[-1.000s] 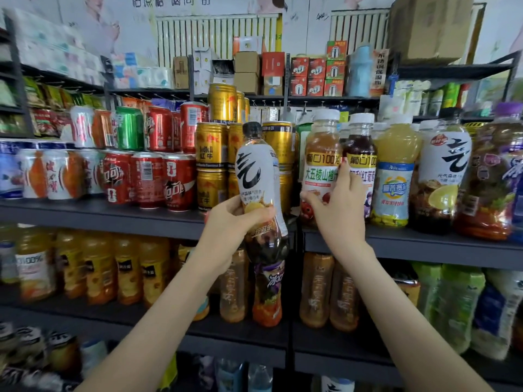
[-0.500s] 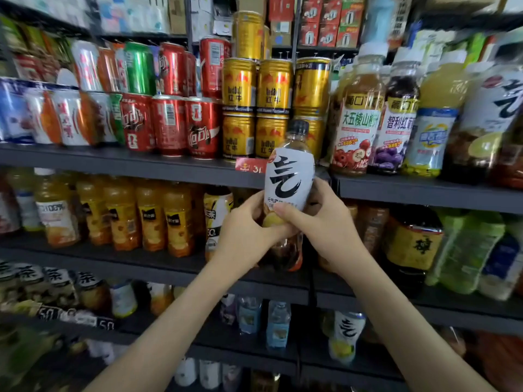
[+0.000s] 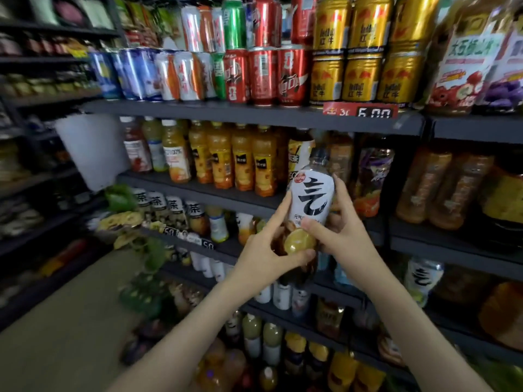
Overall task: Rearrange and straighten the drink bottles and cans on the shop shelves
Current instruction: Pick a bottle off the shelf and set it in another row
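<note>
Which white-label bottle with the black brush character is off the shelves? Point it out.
The white-label bottle gripped by the left hand and right hand; its twin stands on a lower shelf at right.

Bottle (image 3: 310,193) between both hands, before shelves, cans (image 3: 263,76) above, juice bottles (image 3: 243,162) left

I'm seeing one bottle (image 3: 310,193) sitting off the shelves, upright with a slight tilt, white label with bold black brushstroke character, dark cap, dark tea and lemon-slice picture lower down. Red cans (image 3: 263,76) and gold cans (image 3: 360,77) are standing stacked in rows above; orange juice bottles (image 3: 243,162) are lining the next shelf.
</note>
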`<state>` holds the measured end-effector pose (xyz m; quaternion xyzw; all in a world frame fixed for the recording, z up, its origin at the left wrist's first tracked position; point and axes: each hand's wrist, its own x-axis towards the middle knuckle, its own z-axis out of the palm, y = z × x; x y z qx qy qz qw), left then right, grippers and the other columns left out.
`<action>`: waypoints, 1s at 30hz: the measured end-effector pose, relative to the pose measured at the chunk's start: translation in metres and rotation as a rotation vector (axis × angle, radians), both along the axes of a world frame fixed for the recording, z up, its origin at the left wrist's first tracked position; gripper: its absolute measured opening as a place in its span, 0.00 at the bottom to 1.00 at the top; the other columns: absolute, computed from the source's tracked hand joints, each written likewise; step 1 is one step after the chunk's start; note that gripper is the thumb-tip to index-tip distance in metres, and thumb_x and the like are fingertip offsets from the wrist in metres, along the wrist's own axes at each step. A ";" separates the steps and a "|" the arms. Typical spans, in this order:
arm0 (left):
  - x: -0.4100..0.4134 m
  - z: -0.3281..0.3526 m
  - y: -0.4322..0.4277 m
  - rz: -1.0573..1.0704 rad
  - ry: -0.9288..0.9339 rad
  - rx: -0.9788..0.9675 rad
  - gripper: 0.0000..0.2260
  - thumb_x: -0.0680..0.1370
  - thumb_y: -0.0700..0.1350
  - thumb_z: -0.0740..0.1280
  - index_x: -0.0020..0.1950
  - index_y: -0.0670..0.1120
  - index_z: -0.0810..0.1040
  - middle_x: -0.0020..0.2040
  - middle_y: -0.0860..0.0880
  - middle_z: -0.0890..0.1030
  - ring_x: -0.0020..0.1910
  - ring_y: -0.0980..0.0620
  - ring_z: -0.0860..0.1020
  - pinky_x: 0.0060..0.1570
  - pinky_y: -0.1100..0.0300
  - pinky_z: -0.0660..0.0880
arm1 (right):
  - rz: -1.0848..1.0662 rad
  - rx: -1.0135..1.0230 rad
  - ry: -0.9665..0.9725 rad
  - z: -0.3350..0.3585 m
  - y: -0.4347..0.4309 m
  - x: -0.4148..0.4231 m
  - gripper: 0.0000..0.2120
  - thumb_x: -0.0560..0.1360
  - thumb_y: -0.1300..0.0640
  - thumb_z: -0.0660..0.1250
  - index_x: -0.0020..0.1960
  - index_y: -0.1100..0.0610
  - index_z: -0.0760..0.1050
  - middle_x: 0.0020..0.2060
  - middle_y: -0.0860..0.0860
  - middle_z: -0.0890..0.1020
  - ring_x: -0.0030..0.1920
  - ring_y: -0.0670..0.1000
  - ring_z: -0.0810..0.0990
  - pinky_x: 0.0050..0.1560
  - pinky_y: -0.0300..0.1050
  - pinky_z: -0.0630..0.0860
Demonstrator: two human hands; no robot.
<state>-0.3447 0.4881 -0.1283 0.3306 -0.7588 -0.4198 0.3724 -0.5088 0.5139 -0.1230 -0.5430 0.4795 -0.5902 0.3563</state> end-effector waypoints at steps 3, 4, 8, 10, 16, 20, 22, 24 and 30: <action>0.036 -0.008 -0.002 0.055 -0.008 0.040 0.40 0.72 0.48 0.74 0.73 0.71 0.53 0.65 0.66 0.73 0.62 0.66 0.73 0.60 0.65 0.71 | 0.046 0.054 -0.014 -0.013 -0.014 0.036 0.44 0.70 0.52 0.75 0.73 0.29 0.51 0.63 0.45 0.79 0.60 0.48 0.79 0.59 0.57 0.77; 0.047 -0.010 -0.006 0.065 -0.012 0.047 0.40 0.72 0.48 0.74 0.73 0.70 0.53 0.64 0.66 0.74 0.62 0.66 0.73 0.60 0.65 0.71 | 0.061 0.062 -0.016 -0.015 -0.019 0.047 0.46 0.69 0.51 0.76 0.73 0.30 0.50 0.64 0.45 0.77 0.61 0.48 0.79 0.60 0.57 0.77; 0.079 -0.014 -0.027 0.051 0.014 0.061 0.41 0.72 0.45 0.74 0.74 0.69 0.53 0.67 0.64 0.72 0.66 0.64 0.71 0.65 0.54 0.71 | 0.048 0.044 0.044 -0.019 -0.042 0.084 0.48 0.68 0.51 0.77 0.73 0.29 0.48 0.65 0.37 0.74 0.62 0.43 0.76 0.63 0.56 0.75; 0.095 -0.019 -0.044 0.023 0.023 0.061 0.40 0.74 0.44 0.73 0.73 0.70 0.53 0.69 0.65 0.69 0.68 0.64 0.69 0.66 0.55 0.70 | 0.029 0.025 0.046 -0.025 -0.056 0.100 0.48 0.66 0.48 0.77 0.73 0.29 0.49 0.65 0.36 0.74 0.64 0.44 0.75 0.63 0.57 0.75; 0.147 -0.031 -0.131 -0.175 -0.072 0.108 0.35 0.76 0.50 0.69 0.71 0.75 0.52 0.70 0.62 0.69 0.70 0.61 0.67 0.67 0.51 0.69 | -0.100 -0.014 0.006 -0.040 -0.114 0.143 0.45 0.69 0.56 0.77 0.72 0.31 0.52 0.60 0.30 0.74 0.62 0.39 0.75 0.62 0.46 0.76; 0.171 -0.037 -0.182 -0.163 -0.116 0.100 0.29 0.76 0.50 0.68 0.68 0.73 0.58 0.63 0.64 0.73 0.62 0.71 0.70 0.59 0.71 0.71 | -0.230 -0.003 -0.049 -0.047 -0.155 0.163 0.47 0.70 0.59 0.76 0.76 0.37 0.50 0.62 0.37 0.75 0.60 0.39 0.77 0.59 0.41 0.77; 0.180 -0.047 -0.203 -0.156 -0.137 0.130 0.26 0.74 0.53 0.67 0.67 0.71 0.61 0.62 0.60 0.76 0.60 0.66 0.73 0.58 0.65 0.74 | -0.304 0.002 -0.065 -0.051 -0.170 0.167 0.48 0.69 0.58 0.76 0.77 0.38 0.50 0.61 0.38 0.76 0.59 0.40 0.78 0.59 0.43 0.77; 0.183 -0.053 -0.219 -0.149 -0.161 0.138 0.22 0.76 0.50 0.67 0.65 0.69 0.64 0.60 0.57 0.79 0.58 0.62 0.76 0.60 0.57 0.75 | -0.371 0.010 -0.072 -0.055 -0.178 0.166 0.48 0.70 0.59 0.76 0.76 0.38 0.50 0.62 0.39 0.77 0.59 0.40 0.78 0.58 0.42 0.78; 0.152 -0.055 -0.244 -0.231 -0.176 0.126 0.18 0.79 0.48 0.64 0.65 0.64 0.66 0.54 0.60 0.80 0.54 0.63 0.77 0.53 0.66 0.73 | -0.524 0.035 -0.044 -0.059 -0.166 0.150 0.47 0.70 0.59 0.76 0.75 0.35 0.49 0.67 0.45 0.74 0.62 0.43 0.77 0.56 0.37 0.78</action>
